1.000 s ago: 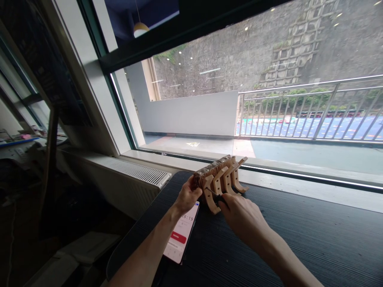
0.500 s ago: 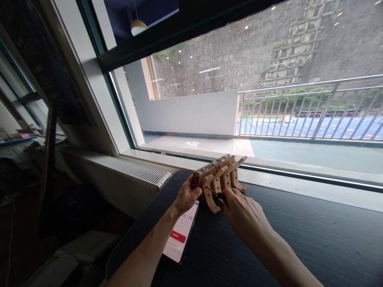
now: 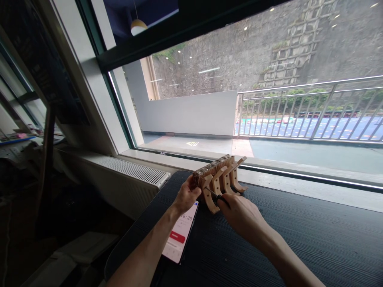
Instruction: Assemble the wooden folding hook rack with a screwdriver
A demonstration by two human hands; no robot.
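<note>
A wooden hook rack [image 3: 214, 166] with a rough bark-like back stands at the far left part of the black table. Several pale curved wooden hooks [image 3: 218, 184] with screw holes line its front. My left hand [image 3: 187, 195] is closed round the rack's near left end. In my right hand [image 3: 237, 209] is a screwdriver [image 3: 223, 198] with a dark handle, mostly covered by the fingers. Its thin shaft points up and left, and the tip meets the upper hole area of the nearest hook; whether a screw sits there is too small to tell.
A phone [image 3: 178, 239] with a lit timer screen lies on the black table [image 3: 299, 231], partly under my left forearm. Beyond the table run a window sill [image 3: 269, 183] and a large window. A white radiator [image 3: 125, 169] stands at the left.
My right hand has turned about the screwdriver and shifted slightly down; its knuckles face differently. The left hand and the rack stay in place.
</note>
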